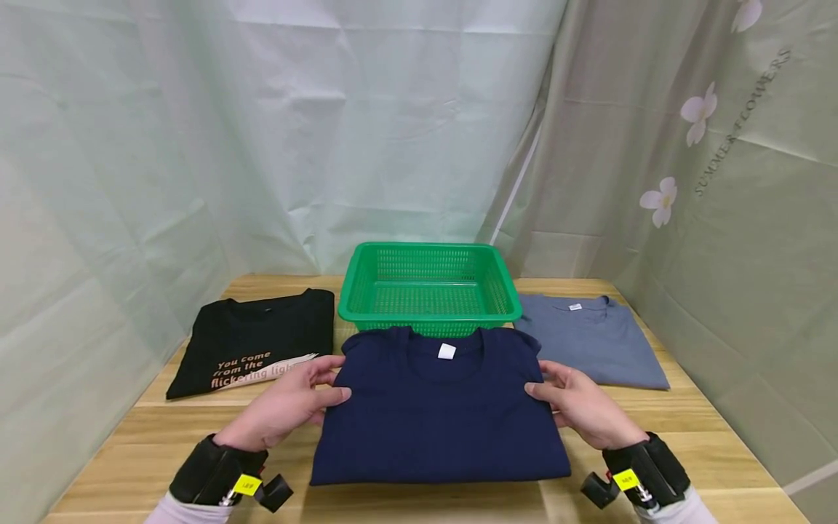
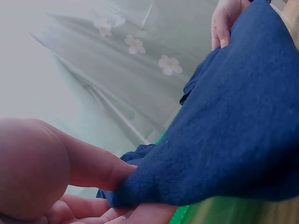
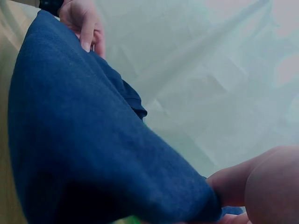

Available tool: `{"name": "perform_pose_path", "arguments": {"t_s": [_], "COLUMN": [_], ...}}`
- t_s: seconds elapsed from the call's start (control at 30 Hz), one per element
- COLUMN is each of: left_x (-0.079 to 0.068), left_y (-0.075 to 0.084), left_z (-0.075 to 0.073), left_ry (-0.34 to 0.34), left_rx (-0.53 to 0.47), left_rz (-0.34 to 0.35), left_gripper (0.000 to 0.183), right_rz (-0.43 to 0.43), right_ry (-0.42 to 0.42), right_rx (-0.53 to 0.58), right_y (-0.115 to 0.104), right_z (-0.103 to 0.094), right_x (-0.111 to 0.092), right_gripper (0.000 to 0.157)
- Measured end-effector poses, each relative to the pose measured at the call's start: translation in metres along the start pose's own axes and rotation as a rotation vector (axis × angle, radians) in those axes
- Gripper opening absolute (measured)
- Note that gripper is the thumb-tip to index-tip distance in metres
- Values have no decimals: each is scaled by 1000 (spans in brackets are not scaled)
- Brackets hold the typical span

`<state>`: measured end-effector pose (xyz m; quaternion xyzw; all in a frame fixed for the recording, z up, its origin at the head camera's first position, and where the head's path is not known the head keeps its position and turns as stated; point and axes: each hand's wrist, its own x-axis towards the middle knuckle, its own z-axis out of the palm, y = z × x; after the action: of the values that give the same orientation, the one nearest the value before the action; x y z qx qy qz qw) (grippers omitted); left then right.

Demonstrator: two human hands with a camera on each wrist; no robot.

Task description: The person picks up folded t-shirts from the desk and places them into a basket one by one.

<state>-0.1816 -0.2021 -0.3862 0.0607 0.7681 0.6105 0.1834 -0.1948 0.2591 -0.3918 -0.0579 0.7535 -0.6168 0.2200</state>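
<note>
A folded navy T-shirt [image 1: 445, 422] with a white neck label is held up between both hands, its collar toward the basket. At its left edge my left hand [image 1: 297, 397] pinches the cloth, thumb on top and fingers beneath. My right hand [image 1: 579, 400] grips the right edge the same way. In the left wrist view, the thumb [image 2: 100, 170] presses on the shirt's edge. The right wrist view shows the shirt [image 3: 93, 140] stretched between the hands, its lower edge raised over the wood. Behind it stands a green plastic basket [image 1: 428, 318], its front partly hidden by the shirt.
On the left of the wooden table [image 1: 713, 466] lies a folded black T-shirt [image 1: 262, 331] with printed lettering. A folded grey-blue T-shirt [image 1: 596, 346] lies at the right, close by the basket. Pale curtains [image 1: 393, 131] hang around the table's back and sides.
</note>
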Motion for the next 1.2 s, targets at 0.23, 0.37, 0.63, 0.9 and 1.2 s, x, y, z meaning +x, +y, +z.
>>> {"name": "perform_pose_path", "arguments": {"t_s": [0.23,0.37,0.63,0.9,1.2], "left_x": [-4,-6,-9,-2,11], "left_y": [9,14,26,35,44], "left_z": [-1,-2,-9,-13,-19], "left_ry": [15,16,17,43,57], "left_rx": [47,59,102,152,178], "left_rz": [3,14,56,58,77], "left_gripper": [82,83,84,83,82], "right_rz": [-18,-24,-43,-76,-126], "right_ry": [11,12,29,27,21], "right_rx": [-13,-21,-59,-86,-96], "right_y": [-8,-13,-30,-40,-50], "right_z": [-1,-2,-3,-6,-9], "right_x": [-4,-7,-8,1,17], "right_gripper": [87,87,86,86,77]}}
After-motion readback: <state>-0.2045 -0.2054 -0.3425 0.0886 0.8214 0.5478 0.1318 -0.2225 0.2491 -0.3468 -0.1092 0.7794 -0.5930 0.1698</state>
